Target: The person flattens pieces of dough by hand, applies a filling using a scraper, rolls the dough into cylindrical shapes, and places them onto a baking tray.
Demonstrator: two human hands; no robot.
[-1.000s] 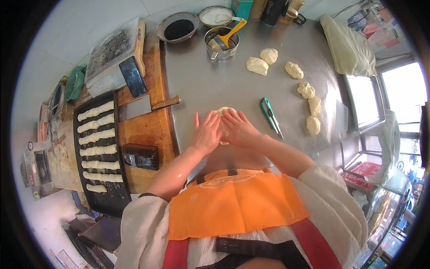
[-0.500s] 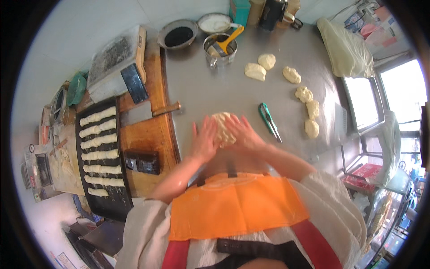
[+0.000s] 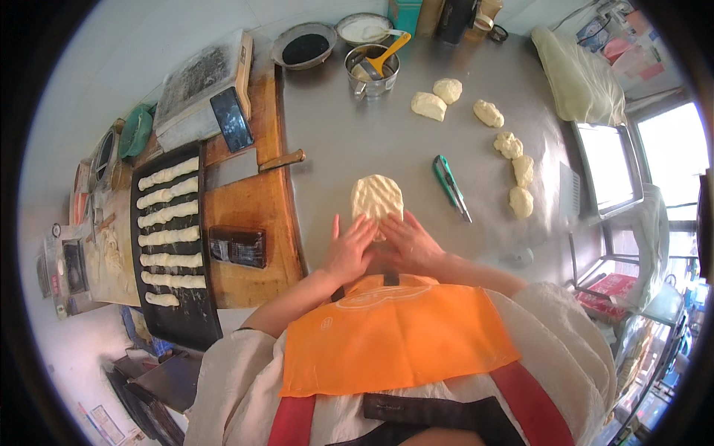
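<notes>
A flattened piece of pale dough (image 3: 377, 195) lies on the metal table in front of me, its surface dimpled. Both hands rest at its near end. My left hand (image 3: 351, 249) has its fingers stretched out, their tips on the dough's lower left edge. Opposite it, my right hand (image 3: 413, 244) is also open and presses the lower right edge with its fingertips. The dough's nearest end is partly hidden by the fingers. To the right lies a green utility knife (image 3: 451, 187) with its blade out.
Several dough lumps (image 3: 509, 145) sit farther right. A metal pot (image 3: 371, 83) holding a yellow-handled brush (image 3: 390, 52) stands at the back. On the left are a cleaver (image 3: 281, 160), a black package (image 3: 238, 246) and a black tray (image 3: 181, 320) with dough strips.
The dough has become larger and flatter, reaching farther from me. Both hands have slid from its sides down to its near end. The view has shifted slightly.
</notes>
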